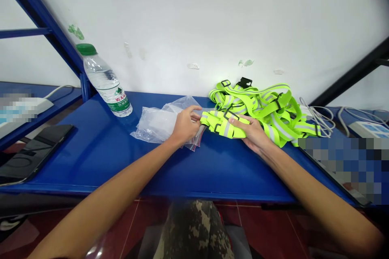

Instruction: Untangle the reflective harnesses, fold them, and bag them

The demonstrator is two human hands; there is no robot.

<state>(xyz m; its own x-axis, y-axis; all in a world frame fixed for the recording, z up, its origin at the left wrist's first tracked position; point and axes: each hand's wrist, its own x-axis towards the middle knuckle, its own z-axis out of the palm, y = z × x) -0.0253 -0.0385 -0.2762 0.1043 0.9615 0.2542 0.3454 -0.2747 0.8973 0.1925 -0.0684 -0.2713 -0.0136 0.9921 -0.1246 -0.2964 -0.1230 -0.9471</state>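
White painted wall (194, 16) along the far edge of the blue steel worktop (152, 188), dotted with small stuck-on scraps (75, 31) of white and green. Blue steel brace (39, 14) slanting up at the left corner, dark brace (349, 73) at the right. Lower blue shelf (60, 103) beyond the left edge. Below the near edge, dark red floor tiles (267, 226) with pale grout lines. Bright, even light across the wall.
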